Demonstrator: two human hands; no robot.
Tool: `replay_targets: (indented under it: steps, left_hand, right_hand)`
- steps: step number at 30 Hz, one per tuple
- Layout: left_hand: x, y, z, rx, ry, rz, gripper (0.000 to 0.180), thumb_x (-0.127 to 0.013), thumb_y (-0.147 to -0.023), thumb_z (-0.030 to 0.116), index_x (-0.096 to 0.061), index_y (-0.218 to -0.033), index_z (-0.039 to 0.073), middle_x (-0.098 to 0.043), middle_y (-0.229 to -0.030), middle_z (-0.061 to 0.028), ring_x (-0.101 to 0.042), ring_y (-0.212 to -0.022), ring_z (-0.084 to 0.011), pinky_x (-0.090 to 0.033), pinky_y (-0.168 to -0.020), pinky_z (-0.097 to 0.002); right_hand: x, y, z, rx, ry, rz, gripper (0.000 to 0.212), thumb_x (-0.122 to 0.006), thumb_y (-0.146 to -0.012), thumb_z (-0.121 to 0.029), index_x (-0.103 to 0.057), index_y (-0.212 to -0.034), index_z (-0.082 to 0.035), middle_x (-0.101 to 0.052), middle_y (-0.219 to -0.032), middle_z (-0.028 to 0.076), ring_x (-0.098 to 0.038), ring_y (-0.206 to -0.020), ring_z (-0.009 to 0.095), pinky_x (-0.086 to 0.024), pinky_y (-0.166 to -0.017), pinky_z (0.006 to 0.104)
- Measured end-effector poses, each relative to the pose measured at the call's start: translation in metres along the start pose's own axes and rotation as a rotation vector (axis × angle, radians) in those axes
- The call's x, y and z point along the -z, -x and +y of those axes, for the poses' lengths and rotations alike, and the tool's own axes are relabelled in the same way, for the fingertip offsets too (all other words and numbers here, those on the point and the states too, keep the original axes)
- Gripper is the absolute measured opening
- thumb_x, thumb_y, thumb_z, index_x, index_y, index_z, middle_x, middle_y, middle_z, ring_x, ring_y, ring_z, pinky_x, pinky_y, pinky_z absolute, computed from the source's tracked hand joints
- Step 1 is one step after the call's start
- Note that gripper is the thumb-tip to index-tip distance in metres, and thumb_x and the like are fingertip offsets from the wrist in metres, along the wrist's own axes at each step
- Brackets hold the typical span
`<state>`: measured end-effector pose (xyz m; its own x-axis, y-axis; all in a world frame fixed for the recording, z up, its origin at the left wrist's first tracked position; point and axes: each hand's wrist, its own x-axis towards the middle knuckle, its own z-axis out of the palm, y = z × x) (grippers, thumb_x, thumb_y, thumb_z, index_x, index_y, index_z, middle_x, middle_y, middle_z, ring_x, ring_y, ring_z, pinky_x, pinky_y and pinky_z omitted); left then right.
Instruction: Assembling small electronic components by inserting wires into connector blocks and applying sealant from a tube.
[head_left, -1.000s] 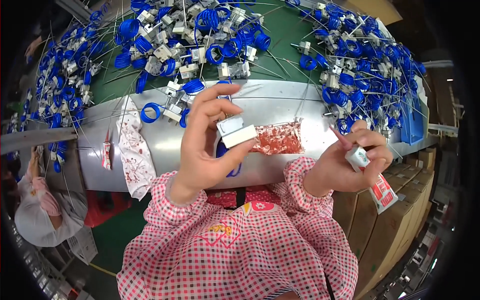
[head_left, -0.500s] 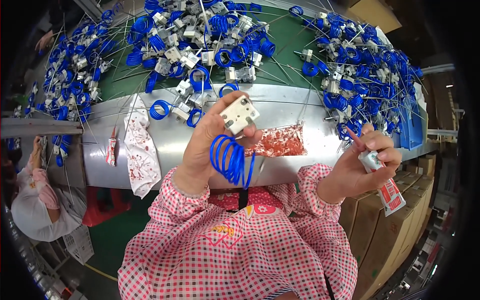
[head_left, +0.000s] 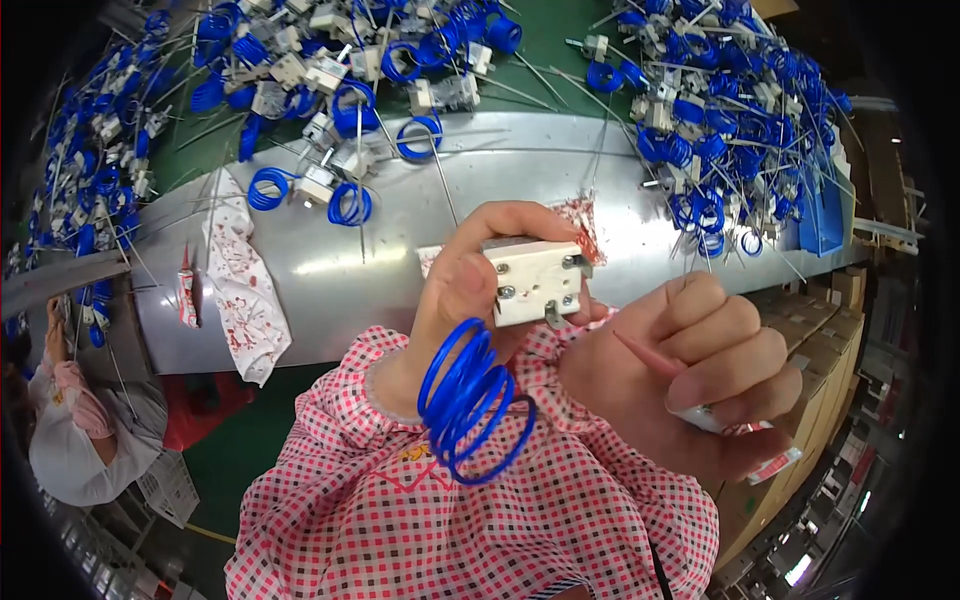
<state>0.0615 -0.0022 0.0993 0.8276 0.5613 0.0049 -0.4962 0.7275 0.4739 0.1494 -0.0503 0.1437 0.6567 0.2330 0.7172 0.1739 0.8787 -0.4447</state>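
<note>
My left hand (head_left: 452, 290) is closed around a capillary thermostat (head_left: 537, 286), its white block tilted so that the face with screws and metal terminals shows. A coil of blue tubing (head_left: 470, 410) hangs from the block in front of my sleeve. To the right, my right hand (head_left: 720, 365) is curled around a squeeze tube of sealant (head_left: 774, 466). My fingers cover most of the tube; its reddish pointed nozzle (head_left: 642, 353) points up and left towards the thermostat, apart from it. Behind my left hand lies a red-smeared sheet (head_left: 578, 215), mostly hidden.
Heaps of blue-coiled thermostats (head_left: 345, 70) cover the far bench, with another heap (head_left: 700, 120) at right. On the metal table (head_left: 400, 290) lie a stained white cloth (head_left: 243, 290) and a second tube (head_left: 187, 290). A blue bin (head_left: 822, 220) and cardboard boxes (head_left: 815, 370) stand right; a co-worker (head_left: 85, 430) sits left.
The thermostat has come closer and turned, with its coil hanging lower. My right hand has moved inward and down with the tube, nearer to the block. The view has shifted slightly.
</note>
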Motion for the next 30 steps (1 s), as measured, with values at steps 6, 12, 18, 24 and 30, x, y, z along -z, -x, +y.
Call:
replay_targets:
  steps: [6, 12, 18, 24, 30]
  left_hand:
    - [-0.003, 0.000, -0.008, -0.013, 0.107, -0.053, 0.071, -0.051, -0.075, 0.058, -0.040, -0.110, -0.003, -0.050, -0.096, -0.0136, -0.056, -0.087, -0.0205, -0.047, -0.077, -0.0310]
    - [0.002, -0.001, -0.004, 0.070, -0.089, -0.124, 0.060, -0.038, -0.083, 0.057, -0.035, -0.116, 0.006, -0.041, -0.098, -0.0140, -0.050, -0.080, -0.0218, -0.043, -0.077, -0.0357]
    - [0.005, -0.003, -0.007, 0.045, 0.000, -0.178, 0.060, -0.040, -0.083, 0.055, -0.033, -0.119, 0.008, -0.039, -0.101, -0.0142, -0.050, -0.082, -0.0222, -0.044, -0.075, -0.0322]
    - [0.001, -0.002, -0.001, 0.099, -0.031, -0.112, 0.060, -0.040, -0.083, 0.055, -0.032, -0.119, 0.008, -0.039, -0.102, -0.0147, -0.050, -0.082, -0.0208, -0.044, -0.065, -0.0207]
    - [0.002, -0.005, -0.012, 0.019, 0.034, -0.109, 0.062, -0.039, -0.083, 0.056, -0.032, -0.119, 0.007, -0.040, -0.100, -0.0150, -0.051, -0.081, -0.0203, -0.046, -0.067, -0.0272]
  right_hand:
    - [0.007, -0.001, 0.002, -0.026, 0.029, -0.074, 0.033, -0.034, -0.087, -0.035, -0.038, -0.065, -0.011, -0.045, -0.058, 0.003, -0.029, -0.044, 0.010, -0.025, -0.046, 0.0251]
    - [0.009, 0.000, 0.001, -0.124, 0.042, -0.126, 0.032, -0.034, -0.087, -0.033, -0.038, -0.066, -0.010, -0.046, -0.060, 0.005, -0.030, -0.045, 0.012, -0.028, -0.046, 0.0266]
    - [0.015, -0.016, -0.015, -0.376, 0.172, -0.434, 0.035, -0.031, -0.089, -0.034, -0.039, -0.066, -0.009, -0.047, -0.062, 0.007, -0.033, -0.045, 0.014, -0.032, -0.047, 0.0277]
    - [0.015, -0.023, -0.013, -0.454, 0.196, -0.543, 0.035, -0.030, -0.089, -0.034, -0.040, -0.066, -0.009, -0.048, -0.063, 0.008, -0.033, -0.046, 0.014, -0.033, -0.047, 0.0276]
    - [0.015, -0.024, -0.013, -0.423, 0.271, -0.572, 0.035, -0.031, -0.089, -0.034, -0.040, -0.065, -0.010, -0.048, -0.063, 0.007, -0.032, -0.046, 0.013, -0.032, -0.047, 0.0270]
